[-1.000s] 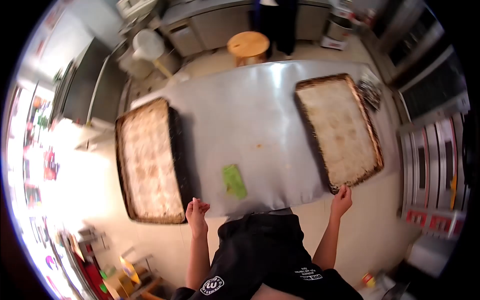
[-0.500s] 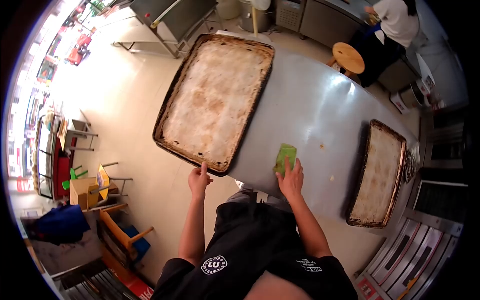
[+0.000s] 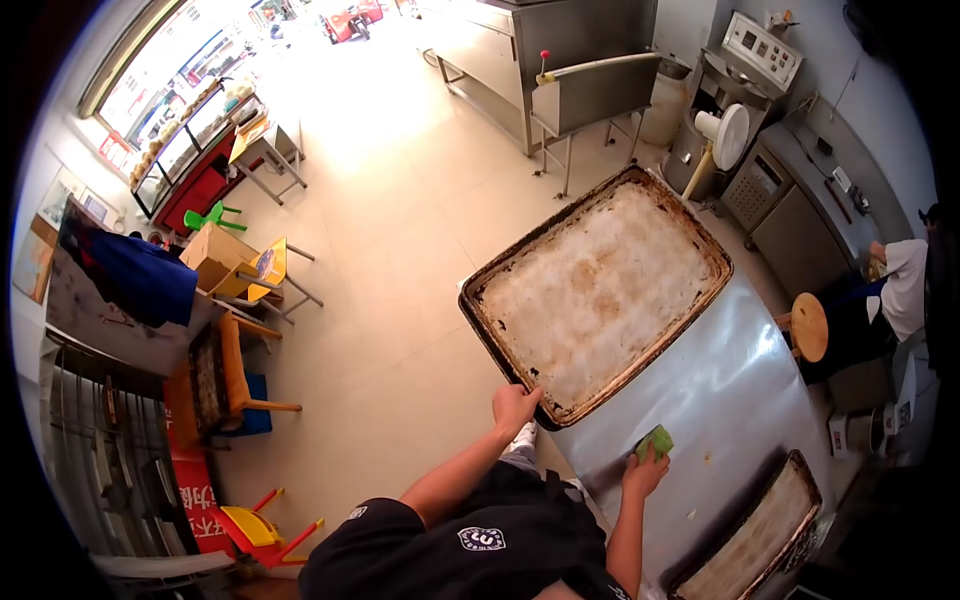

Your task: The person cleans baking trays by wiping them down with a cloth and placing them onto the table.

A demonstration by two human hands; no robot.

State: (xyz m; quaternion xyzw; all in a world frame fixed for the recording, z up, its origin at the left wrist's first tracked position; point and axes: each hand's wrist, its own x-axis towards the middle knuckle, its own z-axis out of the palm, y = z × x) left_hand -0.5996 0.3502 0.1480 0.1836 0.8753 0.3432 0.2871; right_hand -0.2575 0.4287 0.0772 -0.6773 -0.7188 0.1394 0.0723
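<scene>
A large, worn baking tray [image 3: 600, 285] with a dark rim and a whitish, brown-stained base rests on the metal table [image 3: 725, 375], reaching past its left edge. My left hand [image 3: 516, 408] is closed on the rim at the tray's near corner. In my right hand [image 3: 646, 472] is a green sponge [image 3: 655, 442], held just above or on the tabletop; I cannot tell whether it touches. A second baking tray [image 3: 755, 535] lies at the table's right end, partly cut off by the view.
A person in a white top [image 3: 905, 290] works at the right beside a round wooden stool [image 3: 808, 327]. Metal units [image 3: 590, 95] stand beyond the table. To the left are a yellow chair [image 3: 270, 275], a cardboard box [image 3: 215, 255] and a wooden chair [image 3: 235, 375].
The view has swung left, so table and trays appear farther right. My left hand has closed on the large tray's rim. My right hand has lifted the sponge's near side, gripping it more closely.
</scene>
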